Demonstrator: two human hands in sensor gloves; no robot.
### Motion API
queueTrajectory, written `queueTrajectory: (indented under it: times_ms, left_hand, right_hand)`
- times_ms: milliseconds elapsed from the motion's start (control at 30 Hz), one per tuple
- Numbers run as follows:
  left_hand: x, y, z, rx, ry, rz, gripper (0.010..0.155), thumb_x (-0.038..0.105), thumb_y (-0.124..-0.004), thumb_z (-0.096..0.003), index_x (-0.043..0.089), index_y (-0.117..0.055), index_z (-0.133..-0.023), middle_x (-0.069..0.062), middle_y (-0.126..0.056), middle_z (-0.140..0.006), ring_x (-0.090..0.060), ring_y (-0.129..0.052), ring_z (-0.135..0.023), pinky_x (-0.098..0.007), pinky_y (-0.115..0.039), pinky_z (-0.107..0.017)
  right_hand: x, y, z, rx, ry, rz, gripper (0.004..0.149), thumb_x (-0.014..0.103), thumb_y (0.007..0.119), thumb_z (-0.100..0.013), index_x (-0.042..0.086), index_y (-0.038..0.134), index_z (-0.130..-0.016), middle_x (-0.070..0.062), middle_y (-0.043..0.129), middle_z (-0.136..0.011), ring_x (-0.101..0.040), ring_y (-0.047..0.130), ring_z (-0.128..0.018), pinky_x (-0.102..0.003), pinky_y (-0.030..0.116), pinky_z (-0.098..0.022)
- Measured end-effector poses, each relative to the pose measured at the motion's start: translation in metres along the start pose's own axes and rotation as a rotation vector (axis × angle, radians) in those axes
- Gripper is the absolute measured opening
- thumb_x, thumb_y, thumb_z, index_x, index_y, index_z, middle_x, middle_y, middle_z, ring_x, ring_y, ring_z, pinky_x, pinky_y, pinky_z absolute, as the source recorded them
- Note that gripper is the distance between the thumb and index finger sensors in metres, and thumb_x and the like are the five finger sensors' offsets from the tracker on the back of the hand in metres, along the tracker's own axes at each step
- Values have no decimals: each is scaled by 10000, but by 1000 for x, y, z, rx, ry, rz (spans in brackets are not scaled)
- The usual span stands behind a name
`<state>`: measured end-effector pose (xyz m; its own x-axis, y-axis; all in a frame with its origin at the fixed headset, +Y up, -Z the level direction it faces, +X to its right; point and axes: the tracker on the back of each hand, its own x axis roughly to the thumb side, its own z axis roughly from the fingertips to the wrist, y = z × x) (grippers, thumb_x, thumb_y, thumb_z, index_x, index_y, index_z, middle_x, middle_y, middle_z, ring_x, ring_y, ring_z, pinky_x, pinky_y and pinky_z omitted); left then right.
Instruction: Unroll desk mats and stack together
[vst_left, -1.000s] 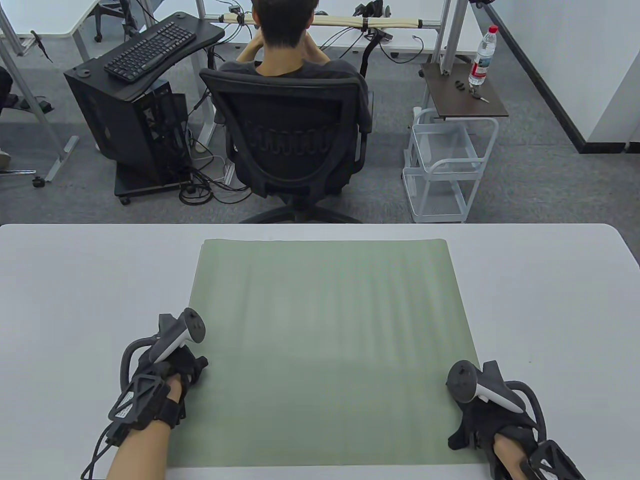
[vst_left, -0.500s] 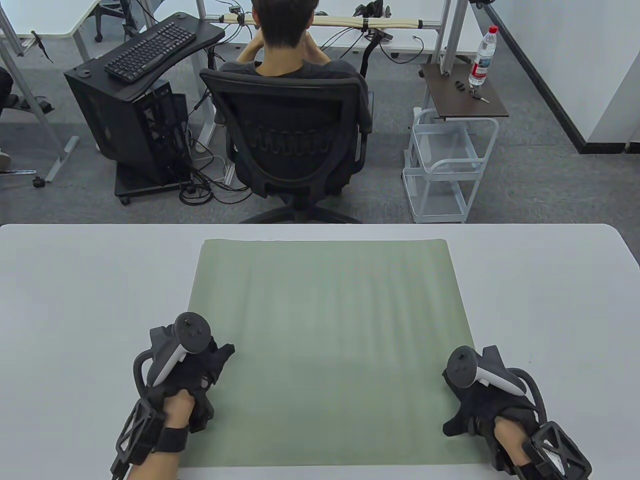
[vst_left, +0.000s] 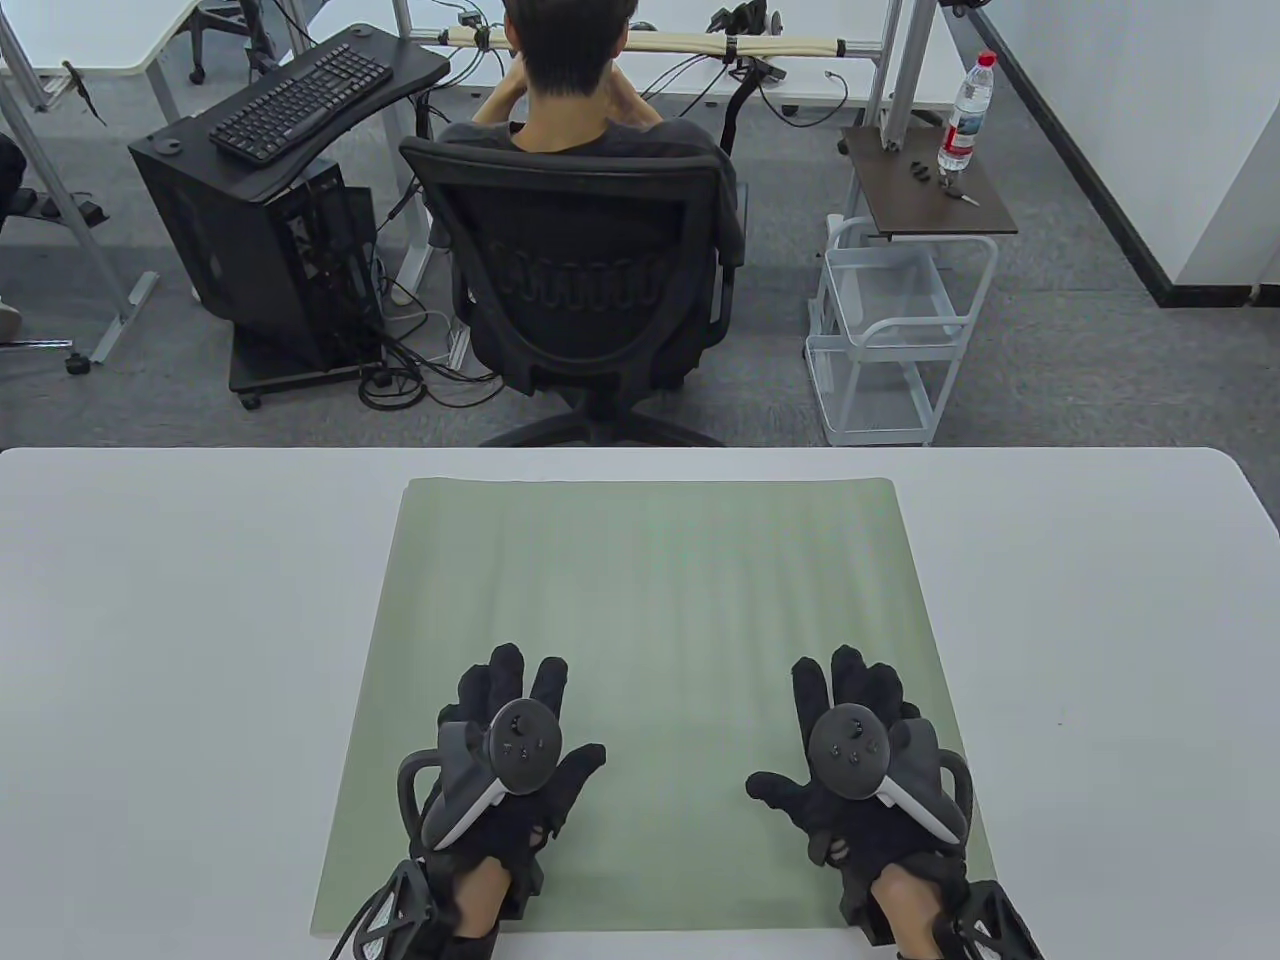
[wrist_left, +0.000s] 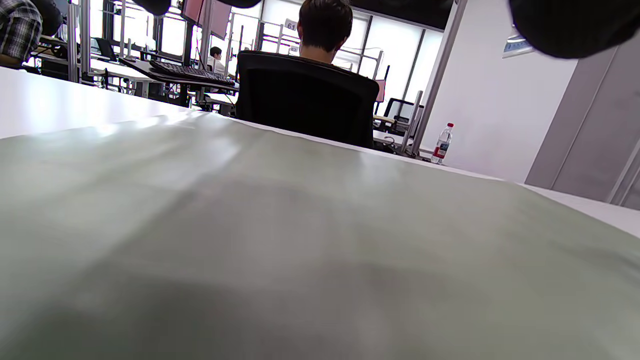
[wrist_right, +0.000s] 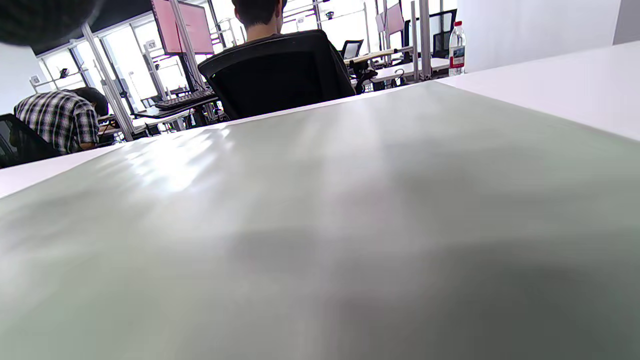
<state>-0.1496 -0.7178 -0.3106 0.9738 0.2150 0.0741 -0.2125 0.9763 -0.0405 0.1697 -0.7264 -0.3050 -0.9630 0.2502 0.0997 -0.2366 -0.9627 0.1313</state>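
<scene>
A pale green desk mat (vst_left: 650, 600) lies unrolled and flat on the white table (vst_left: 150, 620), with faint ripples across it. My left hand (vst_left: 515, 740) rests flat on the mat's near left part, fingers spread. My right hand (vst_left: 850, 735) rests flat on its near right part, fingers spread. Neither hand holds anything. The mat fills the left wrist view (wrist_left: 300, 240) and the right wrist view (wrist_right: 320, 225). No other mat is in view.
Beyond the table's far edge a person sits in a black office chair (vst_left: 585, 270). A white wire cart (vst_left: 885, 330) stands to its right, and a side table with a water bottle (vst_left: 966, 110) behind that.
Both hands moved from the mat's near side edges inward onto the mat and now lie flat with fingers spread. The mat has not shifted.
</scene>
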Motion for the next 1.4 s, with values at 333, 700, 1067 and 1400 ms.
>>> queueTrajectory:
  times_ms: [333,700,1067,1400]
  left_hand:
    - [12,-11,12,-17,-27,-68,854,671,-695,-346,357,-294,-1031,-131,-155,-1160,-503,-296,-1052,-713,-394,-712]
    - [14,-14,11,-48,-30,-94,851,654,-710,-346,349,-309,-1032,-134,-128,-1153,-499,-256,-1051,-705,-372,-716]
    - [15,-14,10,-71,-23,-121,847,654,-711,-347,349,-319,-1033,-130,-131,-1155,-499,-236,-1049,-704,-353,-717]
    - [12,-18,8,-91,4,-128,843,649,-713,-350,343,-324,-1033,-132,-142,-1155,-498,-249,-1049,-699,-360,-718]
  right_hand:
    - [-17,-1,9,-102,52,4,993,747,562,-370,340,-156,-921,-79,-270,-1001,-488,-180,-913,-700,40,-637]
    - [-13,4,7,-93,56,35,994,746,561,-374,327,-146,-931,-78,-262,-1006,-469,-174,-920,-691,37,-639]
    - [-11,5,9,-34,77,64,999,743,571,-376,310,-120,-954,-92,-255,-1009,-468,-178,-918,-688,27,-635]
    - [-6,10,9,27,69,78,1001,741,574,-376,303,-109,-961,-102,-238,-1020,-470,-169,-922,-688,29,-635]
